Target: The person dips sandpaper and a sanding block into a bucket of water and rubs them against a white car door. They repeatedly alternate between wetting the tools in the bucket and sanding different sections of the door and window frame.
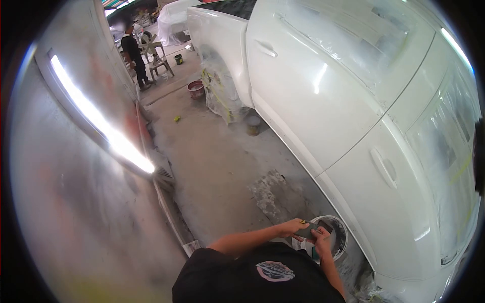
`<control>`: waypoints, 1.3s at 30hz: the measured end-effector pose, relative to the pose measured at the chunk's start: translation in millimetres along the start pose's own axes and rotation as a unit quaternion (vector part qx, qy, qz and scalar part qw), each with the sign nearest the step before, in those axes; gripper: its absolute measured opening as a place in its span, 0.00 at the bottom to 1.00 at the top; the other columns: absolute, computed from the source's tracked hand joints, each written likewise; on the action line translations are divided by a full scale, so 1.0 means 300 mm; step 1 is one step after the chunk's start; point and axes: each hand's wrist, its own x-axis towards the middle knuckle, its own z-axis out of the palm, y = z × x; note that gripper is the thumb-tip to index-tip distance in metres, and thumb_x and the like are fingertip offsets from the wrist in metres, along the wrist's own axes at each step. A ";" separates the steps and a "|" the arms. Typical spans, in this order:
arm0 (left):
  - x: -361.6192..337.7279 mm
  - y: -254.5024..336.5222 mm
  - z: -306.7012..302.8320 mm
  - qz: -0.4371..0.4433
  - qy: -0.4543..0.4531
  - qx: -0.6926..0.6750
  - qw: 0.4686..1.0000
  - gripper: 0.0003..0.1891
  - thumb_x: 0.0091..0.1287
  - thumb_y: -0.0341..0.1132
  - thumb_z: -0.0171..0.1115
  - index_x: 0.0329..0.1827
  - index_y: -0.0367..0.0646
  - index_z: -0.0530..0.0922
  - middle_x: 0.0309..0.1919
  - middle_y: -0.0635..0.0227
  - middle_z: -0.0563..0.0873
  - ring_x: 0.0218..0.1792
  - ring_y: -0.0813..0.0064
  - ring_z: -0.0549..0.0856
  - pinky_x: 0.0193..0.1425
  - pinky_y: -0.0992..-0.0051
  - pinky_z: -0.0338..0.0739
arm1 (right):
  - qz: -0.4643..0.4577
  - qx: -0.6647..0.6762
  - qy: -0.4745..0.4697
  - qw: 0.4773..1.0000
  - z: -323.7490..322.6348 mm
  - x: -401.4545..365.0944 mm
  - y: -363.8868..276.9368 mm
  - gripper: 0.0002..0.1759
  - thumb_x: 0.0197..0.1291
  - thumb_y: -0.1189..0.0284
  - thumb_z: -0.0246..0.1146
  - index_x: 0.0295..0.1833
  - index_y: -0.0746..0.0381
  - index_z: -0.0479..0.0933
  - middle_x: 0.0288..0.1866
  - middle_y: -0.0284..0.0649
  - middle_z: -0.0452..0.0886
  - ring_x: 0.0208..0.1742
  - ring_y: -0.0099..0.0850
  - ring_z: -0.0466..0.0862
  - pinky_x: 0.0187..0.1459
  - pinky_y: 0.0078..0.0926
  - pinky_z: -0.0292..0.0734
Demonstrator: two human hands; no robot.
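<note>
Both hands meet low in the view, above a white bucket on the floor. Between them is a dark grey flat piece, perhaps a sanding sheet or pad. My left hand grips its left end, with something small and yellow at the fingers. The right end is pinched by my right hand. Fingers partly hide the piece. Inside the bucket a greyish content shows; the near side of the bucket is hidden by my hand and arm.
A white vehicle with plastic-masked windows and wheel runs along the right. On the left is a wall with a bright light tube. Farther off are a red bucket, a can, a wooden stand and a standing person.
</note>
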 end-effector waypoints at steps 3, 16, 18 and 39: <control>0.001 -0.046 -0.004 -0.099 0.030 -0.165 0.981 0.19 0.82 0.47 0.57 0.67 0.46 0.78 0.55 0.67 0.85 0.51 0.70 0.87 0.51 0.61 0.90 | 0.007 -0.009 -0.012 1.000 0.026 0.014 0.001 0.10 0.68 0.74 0.68 0.51 0.65 0.79 0.42 0.41 0.86 0.34 0.32 0.89 0.34 0.33 0.91; -0.058 -0.258 -0.321 0.048 0.210 -0.020 0.976 0.25 0.82 0.38 0.54 0.80 0.55 0.68 0.83 0.64 0.58 0.80 0.55 0.61 0.68 0.44 0.80 | -0.022 -0.220 -0.058 0.974 0.095 0.097 -0.058 0.22 0.68 0.68 0.68 0.64 0.64 0.80 0.47 0.38 0.87 0.46 0.28 0.88 0.42 0.26 0.84; -0.050 -0.279 -0.319 0.034 0.248 -0.014 0.968 0.25 0.81 0.38 0.55 0.81 0.56 0.68 0.83 0.64 0.58 0.80 0.55 0.62 0.67 0.44 0.80 | -0.032 -0.216 -0.035 0.975 0.117 0.076 -0.098 0.21 0.67 0.68 0.68 0.63 0.64 0.81 0.47 0.37 0.87 0.45 0.28 0.87 0.43 0.26 0.84; 0.146 -0.522 -0.416 0.010 0.419 -0.144 0.896 0.29 0.78 0.36 0.51 0.82 0.53 0.66 0.68 0.57 0.73 0.62 0.51 0.77 0.58 0.42 0.81 | -0.094 -0.688 -0.144 0.705 -0.437 -0.016 0.213 0.17 0.62 0.64 0.67 0.49 0.66 0.87 0.39 0.52 0.90 0.41 0.43 0.92 0.46 0.38 0.84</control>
